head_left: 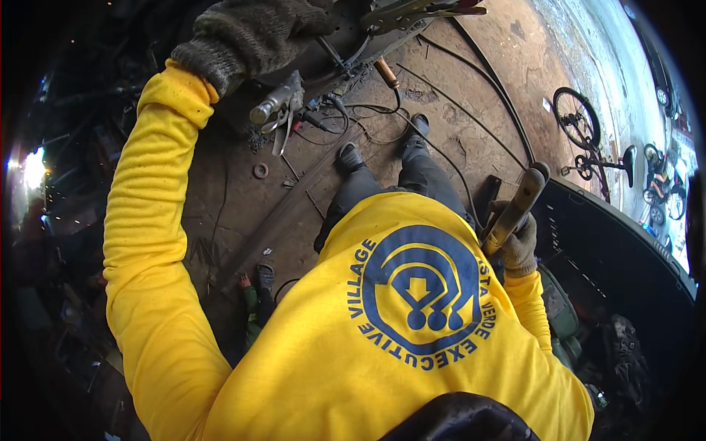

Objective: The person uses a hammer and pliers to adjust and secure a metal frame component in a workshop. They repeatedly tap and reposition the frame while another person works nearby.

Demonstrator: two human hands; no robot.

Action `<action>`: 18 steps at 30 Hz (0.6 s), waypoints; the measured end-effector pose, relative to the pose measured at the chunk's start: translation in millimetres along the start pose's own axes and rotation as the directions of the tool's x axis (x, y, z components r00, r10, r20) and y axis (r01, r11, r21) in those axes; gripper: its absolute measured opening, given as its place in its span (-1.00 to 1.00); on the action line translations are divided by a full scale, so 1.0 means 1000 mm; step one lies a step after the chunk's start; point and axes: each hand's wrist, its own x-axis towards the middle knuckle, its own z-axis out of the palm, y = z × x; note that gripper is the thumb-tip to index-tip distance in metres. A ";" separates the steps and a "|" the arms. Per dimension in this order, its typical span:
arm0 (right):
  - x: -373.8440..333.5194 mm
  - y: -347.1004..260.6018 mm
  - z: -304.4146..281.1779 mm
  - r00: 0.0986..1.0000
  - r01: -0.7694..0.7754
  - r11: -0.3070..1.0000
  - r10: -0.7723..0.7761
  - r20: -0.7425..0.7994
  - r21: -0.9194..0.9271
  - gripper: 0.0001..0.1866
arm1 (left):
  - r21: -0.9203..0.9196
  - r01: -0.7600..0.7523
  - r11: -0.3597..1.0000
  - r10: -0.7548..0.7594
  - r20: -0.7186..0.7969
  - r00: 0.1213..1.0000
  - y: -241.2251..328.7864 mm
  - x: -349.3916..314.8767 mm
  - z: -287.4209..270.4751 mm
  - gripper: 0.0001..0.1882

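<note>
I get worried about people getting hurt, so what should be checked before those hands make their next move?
1. Gloves on both hands: ok; the left hand and right hand are both gloved.
2. Tool held: ok; the right hand grips a long, flat tool.
3. Left hand's fingers in sight: not ok; they reach toward the picture's top edge, so their grip is unclear.
4. Floor clear around the feet: not ok; a thin cable runs close to the shoes.
5. Bright glare at the far left harmless: cannot tell; its source is unclear.
</note>
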 end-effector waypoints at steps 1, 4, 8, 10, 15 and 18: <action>-0.001 -0.001 0.000 0.999 -0.028 0.999 0.028 -0.015 0.015 -0.30 | 0.016 -0.017 1.000 0.018 -0.027 0.999 -0.002 0.000 0.002 -0.73; 0.000 -0.005 0.001 0.995 -0.088 0.995 0.089 -0.033 0.047 -0.44 | 0.144 0.097 0.985 -0.106 0.056 0.993 -0.012 -0.018 0.024 -0.68; 0.001 -0.003 -0.001 0.993 -0.107 0.992 0.110 -0.048 0.061 -0.45 | 0.110 0.185 0.977 -0.200 0.140 0.970 0.006 -0.008 0.016 -0.67; 0.002 -0.005 -0.002 0.993 -0.109 0.992 0.112 -0.047 0.059 -0.45 | 0.087 0.178 0.980 -0.189 0.134 0.973 0.003 -0.009 0.018 -0.67; 0.006 -0.007 -0.003 0.993 -0.116 0.992 0.117 -0.032 0.047 -0.46 | 0.131 -0.010 0.991 0.003 0.050 0.999 -0.012 -0.010 0.024 -0.71; 0.009 -0.010 -0.003 0.991 -0.125 0.991 0.127 -0.042 0.049 -0.46 | 0.175 -0.068 0.982 0.058 0.064 0.996 -0.001 0.000 0.009 -0.74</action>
